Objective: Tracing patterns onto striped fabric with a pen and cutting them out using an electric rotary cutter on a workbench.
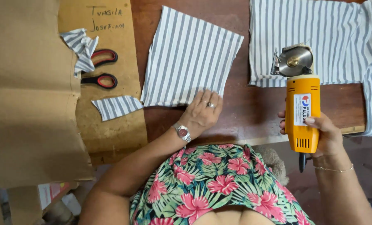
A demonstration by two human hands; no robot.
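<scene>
a squared striped fabric panel (190, 58) is pressed flat by the left hand (201, 111) near the table's front edge, fingers spread open. an orange rotary cloth cutter (301, 100) is gripped in the right hand (325, 135) — beside the larger striped fabric (315, 37) at the far right, seemingly uncut — scissors (100, 68) and scraps (116, 106) lie on cardboard (111, 129).

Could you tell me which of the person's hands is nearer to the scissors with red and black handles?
Left. The left hand rests on the striped fabric piece, right of the scissors. The right hand grips the orange rotary cutter, much farther right.
</scene>
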